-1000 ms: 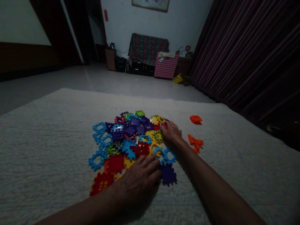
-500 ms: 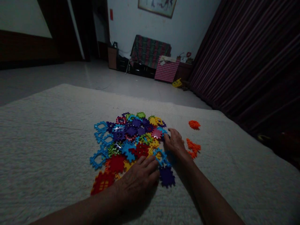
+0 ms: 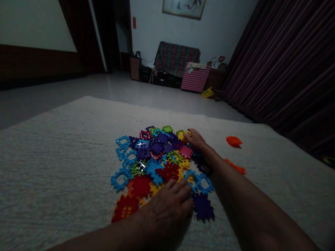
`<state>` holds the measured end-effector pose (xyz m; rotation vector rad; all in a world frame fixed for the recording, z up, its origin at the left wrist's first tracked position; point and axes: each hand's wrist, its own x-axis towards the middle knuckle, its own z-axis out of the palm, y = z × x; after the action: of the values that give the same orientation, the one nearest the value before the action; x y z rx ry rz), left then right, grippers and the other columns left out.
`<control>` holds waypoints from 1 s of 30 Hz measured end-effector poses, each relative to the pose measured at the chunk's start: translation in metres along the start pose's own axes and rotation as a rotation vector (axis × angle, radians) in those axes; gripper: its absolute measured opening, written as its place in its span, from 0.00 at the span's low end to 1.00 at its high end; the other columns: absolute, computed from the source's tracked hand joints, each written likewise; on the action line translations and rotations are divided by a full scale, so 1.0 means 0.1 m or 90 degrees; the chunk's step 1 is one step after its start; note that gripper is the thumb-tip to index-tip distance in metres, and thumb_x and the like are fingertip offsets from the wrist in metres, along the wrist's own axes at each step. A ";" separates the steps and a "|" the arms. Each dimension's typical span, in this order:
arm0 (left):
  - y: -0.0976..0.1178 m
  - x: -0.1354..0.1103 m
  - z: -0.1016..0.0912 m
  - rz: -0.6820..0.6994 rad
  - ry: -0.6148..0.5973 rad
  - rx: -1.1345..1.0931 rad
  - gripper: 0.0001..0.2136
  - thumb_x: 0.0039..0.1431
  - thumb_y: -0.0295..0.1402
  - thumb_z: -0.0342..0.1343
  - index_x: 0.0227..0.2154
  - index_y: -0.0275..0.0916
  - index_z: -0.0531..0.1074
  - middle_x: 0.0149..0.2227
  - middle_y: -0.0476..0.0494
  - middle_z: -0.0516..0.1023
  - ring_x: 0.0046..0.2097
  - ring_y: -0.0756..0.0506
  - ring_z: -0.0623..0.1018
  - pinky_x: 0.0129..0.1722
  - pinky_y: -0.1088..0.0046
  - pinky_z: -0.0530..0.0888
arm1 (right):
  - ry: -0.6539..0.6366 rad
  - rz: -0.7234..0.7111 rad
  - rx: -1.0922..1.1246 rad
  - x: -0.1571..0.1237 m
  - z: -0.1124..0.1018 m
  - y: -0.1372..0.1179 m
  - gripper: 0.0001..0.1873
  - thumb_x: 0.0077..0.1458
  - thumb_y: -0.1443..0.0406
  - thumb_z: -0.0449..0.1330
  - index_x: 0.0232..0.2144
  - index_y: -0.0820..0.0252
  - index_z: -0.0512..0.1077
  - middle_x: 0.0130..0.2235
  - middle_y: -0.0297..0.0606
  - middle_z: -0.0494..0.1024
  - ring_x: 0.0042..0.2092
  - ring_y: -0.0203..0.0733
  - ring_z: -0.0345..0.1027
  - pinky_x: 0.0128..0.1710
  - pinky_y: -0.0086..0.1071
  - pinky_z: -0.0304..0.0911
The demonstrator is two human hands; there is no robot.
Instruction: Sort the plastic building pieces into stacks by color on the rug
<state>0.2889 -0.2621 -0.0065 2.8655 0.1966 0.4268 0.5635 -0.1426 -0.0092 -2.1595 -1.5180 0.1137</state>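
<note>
Cream, nubby rug (image 3: 52, 167) fills most of the view, and the pile of interlocking plastic tiles (image 3: 157, 153) is spread on it near the middle. Dark striped curtain (image 3: 288, 62) is hung to the right of the pile and runs back toward the far wall. Grey floor (image 3: 104, 89) is seen beyond the pile, past the rug's far edge. A cloth-draped piece of furniture (image 3: 176, 57) is stood far behind the pile against the wall, with a red-and-white checked bag (image 3: 195, 78) leaned in front of it.

The pile's right edge is crossed by the right forearm, by which some tiles and part of an orange piece (image 3: 235, 167) to the right of the pile are hidden. The left hand (image 3: 167, 212) is laid palm down on the pile's near edge, its fingers held together and stretched flat over red and yellow tiles, nothing being gripped. The right hand (image 3: 196, 139) is reached to the pile's far right corner, fingertips set on a yellow tile (image 3: 181, 134); whether that tile is pinched cannot be told in the dim light.

A purple tile (image 3: 202, 207) is lain at the pile's near right corner, just beside the left hand, touching a blue frame tile (image 3: 202, 183). A red tile (image 3: 125, 207) is placed at the near left corner. A second orange piece (image 3: 233, 141) is set well apart, right of the pile.
</note>
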 end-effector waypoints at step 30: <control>0.20 0.49 -0.03 0.121 -0.093 0.004 0.08 0.66 0.28 0.48 0.44 0.41 0.69 0.48 0.41 0.72 0.49 0.42 0.70 0.49 0.61 0.69 | 0.099 -0.104 0.094 -1.62 -0.91 1.33 0.26 0.56 0.54 0.59 0.54 0.58 0.71 0.62 0.51 0.67 0.64 0.53 0.60 0.61 0.50 0.59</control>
<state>0.3362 -0.2723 0.0140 2.9179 -0.1012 0.2491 0.6479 -0.3543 -0.0217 -1.8771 -1.5382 0.0027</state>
